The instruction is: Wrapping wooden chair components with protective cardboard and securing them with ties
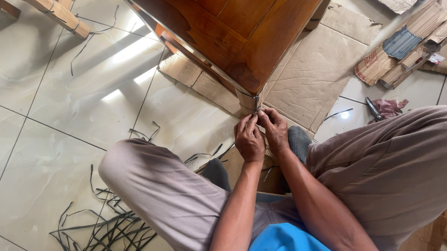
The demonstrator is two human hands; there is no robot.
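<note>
Strapping band (256, 104) at the cardboard-wrapped corner leg of a wooden desk (239, 33) is pinched by both hands, left hand (248, 139) and right hand (275, 130), fingertips closed on it. Thin, stiff and springy, it looks best gripped near the metal clip. Flattened brown cardboard (317, 69) lies beyond; cut black strips (107, 233) litter the tiled floor (40, 125).

Pale glossy floor tiles (40, 125) are reflecting window light in bright streaks. Flattened cardboard sheets (317, 69) are lying at the upper right; dark cut strips (102, 239) are littering the lower left.
</note>
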